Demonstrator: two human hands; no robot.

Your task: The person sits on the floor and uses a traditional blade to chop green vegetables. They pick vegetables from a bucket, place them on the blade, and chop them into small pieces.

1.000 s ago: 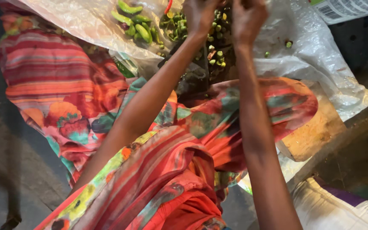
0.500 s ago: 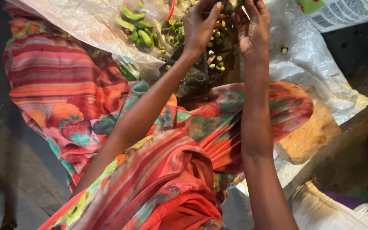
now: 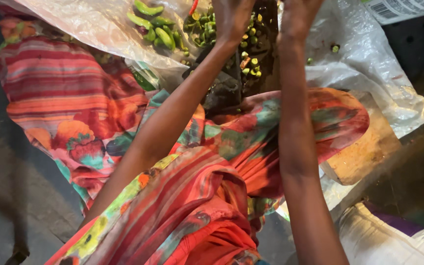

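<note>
Hands have slid farther out: left hand (image 3: 231, 19) and right hand (image 3: 298, 17) over small green pieces (image 3: 251, 46) on far plastic sheet (image 3: 369, 59); grips cannot be told.

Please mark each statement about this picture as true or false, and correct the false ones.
1. Both hands are raised over the small green cut pieces. True; the left hand and right hand are at the top edge, partly cut off.
2. The whole green pods lie on a metal plate. False; they lie on a clear plastic sheet.
3. The cloth over the lap is plain white. False; it is striped and flowered, mostly red and orange.
4. A wooden board shows at the right of the lap. True.
</note>
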